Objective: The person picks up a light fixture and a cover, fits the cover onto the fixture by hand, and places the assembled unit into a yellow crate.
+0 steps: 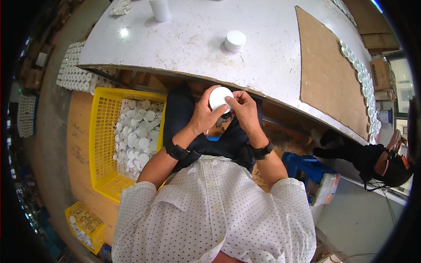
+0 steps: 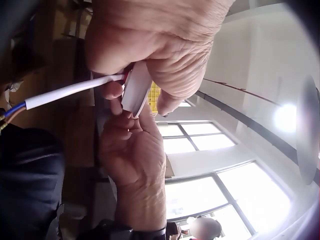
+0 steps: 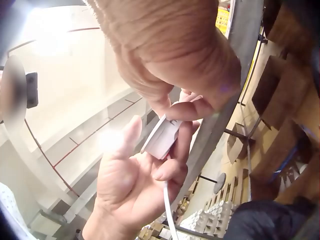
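Note:
A white round disc-shaped fixture (image 1: 219, 97) is held over the lap, just below the table edge. My left hand (image 1: 204, 115) grips it from the left side, thumb lying across its face. From the right, my right hand (image 1: 247, 115) pinches its edge between thumb and fingers. The left wrist view shows the fixture's side wall (image 2: 136, 92) between both hands. A white cable (image 2: 70, 92) comes out of its side, with blue and brown wires (image 2: 15, 110) at the cable's end. Fingers hide much of the fixture's underside.
The white table (image 1: 263, 26) ahead bears a white cup (image 1: 160, 10), a short white cylinder (image 1: 235, 40) and a cardboard sheet (image 1: 329, 74) with a row of white discs (image 1: 365, 83). At left stands a yellow crate (image 1: 94, 144) of white discs (image 1: 136, 136). Another person (image 1: 377, 166) is at right.

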